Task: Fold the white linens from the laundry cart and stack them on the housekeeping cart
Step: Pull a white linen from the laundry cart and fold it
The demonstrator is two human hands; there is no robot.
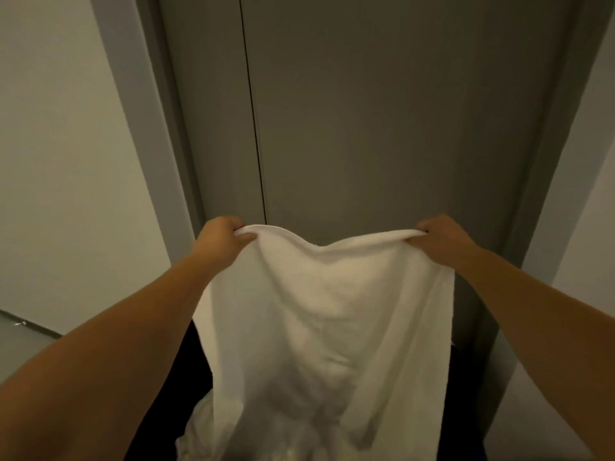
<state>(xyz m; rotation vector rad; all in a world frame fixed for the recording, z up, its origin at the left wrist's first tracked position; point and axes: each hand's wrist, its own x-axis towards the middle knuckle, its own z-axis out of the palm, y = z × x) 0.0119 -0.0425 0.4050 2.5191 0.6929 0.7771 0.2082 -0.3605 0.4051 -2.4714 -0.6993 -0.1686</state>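
I hold one white towel up in front of me by its top edge. My left hand pinches one upper corner and my right hand pinches the other, with the fingers of both curled round the bunched hem. The edge sags a little between my hands, so it is not taut, and the towel hangs open at full length with no fold in it that I can see. Its lower end runs down to a heap of more white linen at the bottom of the view, lying in what I take to be the dark laundry cart. I cannot tell whether the towel's end hangs free of that heap. I judge the work on this piece to be early: it is out and spread, the folding is not yet done, and more linen waits below. The housekeeping cart is not in view, so I cannot say what is stacked there. A grey door stands close behind the towel and a pale wall lies to my left. I judge there is space to bring the corners together sideways, but little to swing the cloth forward.
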